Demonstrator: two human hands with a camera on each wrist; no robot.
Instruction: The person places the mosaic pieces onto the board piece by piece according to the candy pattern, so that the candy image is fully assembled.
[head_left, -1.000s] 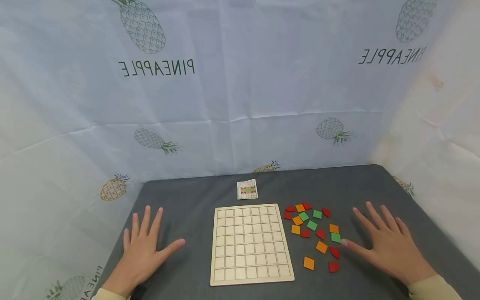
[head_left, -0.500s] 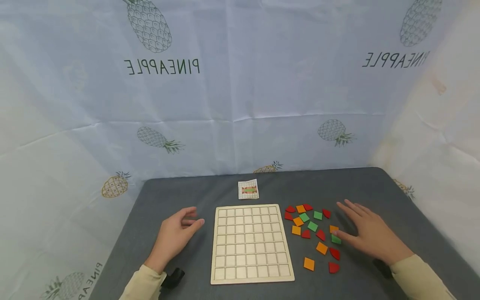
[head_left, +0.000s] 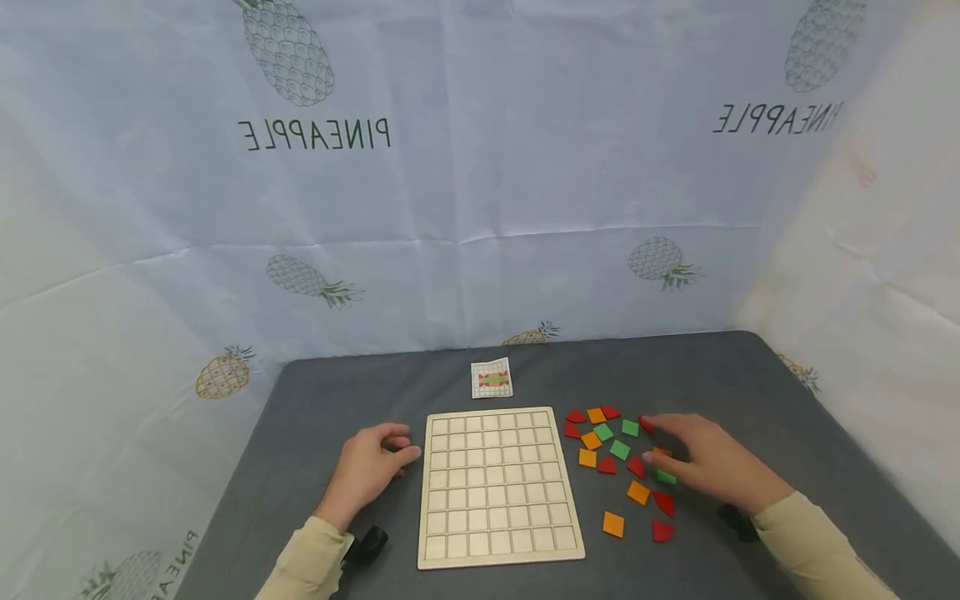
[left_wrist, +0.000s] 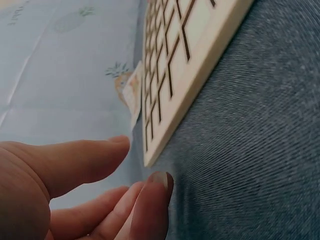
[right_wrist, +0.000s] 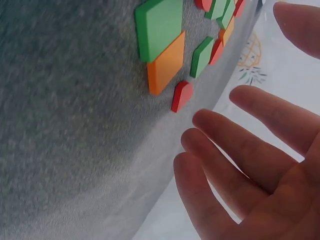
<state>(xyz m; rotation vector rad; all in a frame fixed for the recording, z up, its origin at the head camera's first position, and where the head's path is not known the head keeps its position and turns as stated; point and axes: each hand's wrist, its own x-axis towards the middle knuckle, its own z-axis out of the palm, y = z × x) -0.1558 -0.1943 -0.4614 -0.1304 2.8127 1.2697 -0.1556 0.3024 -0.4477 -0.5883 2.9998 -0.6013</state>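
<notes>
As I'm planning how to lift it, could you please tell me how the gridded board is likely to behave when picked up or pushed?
The gridded board is probably stiff, since its edge looks straight in the left wrist view. Being thin, it may feel light for its width. Lying flat, it seems unlikely to roll or tip.

At the head view's four o'clock, the bare right hand (head_left: 712, 460) partly hid an orange square tile (head_left: 662, 452) and a green square tile (head_left: 666, 477).

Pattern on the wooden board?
The board is pale wood with a grid of squares; best seen in the head view.
</notes>
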